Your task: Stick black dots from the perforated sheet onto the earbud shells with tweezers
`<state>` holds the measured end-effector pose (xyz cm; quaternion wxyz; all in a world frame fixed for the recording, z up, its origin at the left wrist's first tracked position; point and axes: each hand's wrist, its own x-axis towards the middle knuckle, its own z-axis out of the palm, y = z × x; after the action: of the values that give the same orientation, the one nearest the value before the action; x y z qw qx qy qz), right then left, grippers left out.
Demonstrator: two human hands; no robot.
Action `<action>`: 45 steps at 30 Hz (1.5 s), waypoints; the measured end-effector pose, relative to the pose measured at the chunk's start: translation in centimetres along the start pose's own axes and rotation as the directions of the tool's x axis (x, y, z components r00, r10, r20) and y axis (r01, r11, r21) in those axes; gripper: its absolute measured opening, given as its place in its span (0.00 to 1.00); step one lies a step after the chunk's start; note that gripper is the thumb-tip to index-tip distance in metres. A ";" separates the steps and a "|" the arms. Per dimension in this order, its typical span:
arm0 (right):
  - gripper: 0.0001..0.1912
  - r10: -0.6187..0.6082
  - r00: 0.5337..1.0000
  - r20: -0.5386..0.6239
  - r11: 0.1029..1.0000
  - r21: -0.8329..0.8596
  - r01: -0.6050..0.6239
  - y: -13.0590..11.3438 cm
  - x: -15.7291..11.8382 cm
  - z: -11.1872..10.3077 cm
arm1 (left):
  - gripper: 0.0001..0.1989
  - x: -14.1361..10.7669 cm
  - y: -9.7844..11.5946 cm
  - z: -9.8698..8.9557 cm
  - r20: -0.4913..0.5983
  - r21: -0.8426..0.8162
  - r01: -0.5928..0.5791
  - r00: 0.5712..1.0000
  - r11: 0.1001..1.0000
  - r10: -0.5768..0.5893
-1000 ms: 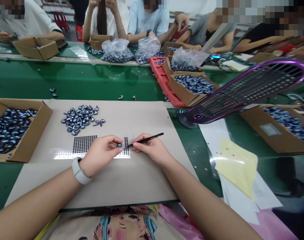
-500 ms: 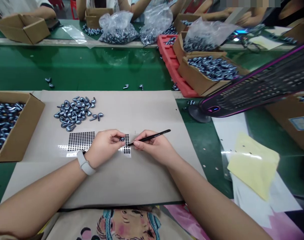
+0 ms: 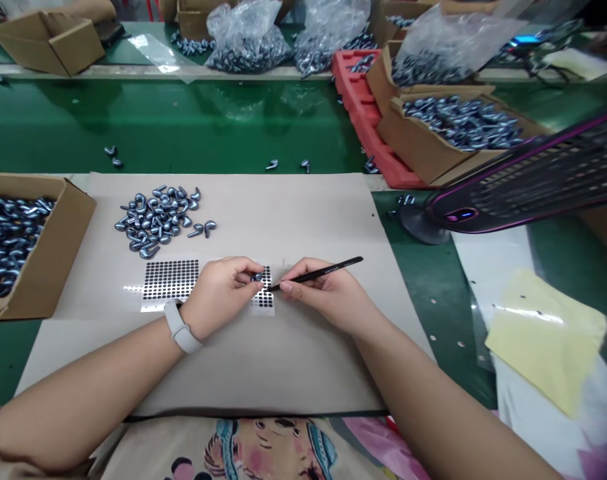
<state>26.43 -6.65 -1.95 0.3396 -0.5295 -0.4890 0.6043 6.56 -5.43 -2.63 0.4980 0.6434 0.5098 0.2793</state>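
Glossy curved pieces [image 3: 158, 220] heaped beyond dotted sheet [image 3: 170, 280]; cardboard box [image 3: 58, 253] left, grilled fan [image 3: 533, 183] right. Left hand [image 3: 226, 293] hides sheet's middle, fingertips pinching one piece [image 3: 256, 277] above. Right hand [image 3: 328, 293] clamped on slim tool [image 3: 333, 268].

No word, brand or number can be read with certainty. A short row of pale lettering runs along the slim black tool [image 3: 329, 269] held in the fingers of the right hand [image 3: 330, 300], but it is too small to make out. On the black fan [image 3: 528, 180], a small blue-lit mark [image 3: 462, 215] glows inside a purple-rimmed oval near its base, while a bright blue panel [image 3: 526, 39] at upper right is too blurred to read.
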 end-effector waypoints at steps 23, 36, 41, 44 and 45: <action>0.21 -0.090 0.916 -0.391 0.959 0.215 0.186 0.7 0.2 1.2 | 0.07 0.0 0.2 0.3 -0.060 -0.109 0.094 0.993 0.990 -0.101; 0.19 -0.116 0.957 -0.267 0.965 0.199 0.173 1.5 0.2 1.5 | 0.07 0.0 0.2 0.5 -0.058 -0.093 0.087 0.994 0.992 -0.093; 0.19 -0.109 0.961 -0.255 0.963 0.212 0.165 1.4 0.2 1.6 | 0.07 0.0 0.1 0.4 -0.047 -0.104 0.090 0.994 0.991 -0.095; 0.19 -0.101 0.964 -0.247 0.960 0.230 0.160 1.3 0.3 1.6 | 0.08 0.0 0.0 0.4 -0.045 -0.108 0.092 0.994 0.990 -0.097; 0.19 -0.101 0.964 -0.244 0.958 0.237 0.161 1.3 0.3 1.6 | 0.08 0.0 0.0 0.4 -0.045 -0.109 0.093 0.994 0.990 -0.098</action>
<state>24.93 -7.16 -3.32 0.4986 -0.5140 -0.3990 0.5727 6.93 -5.58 -2.75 0.5316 0.5837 0.5367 0.2978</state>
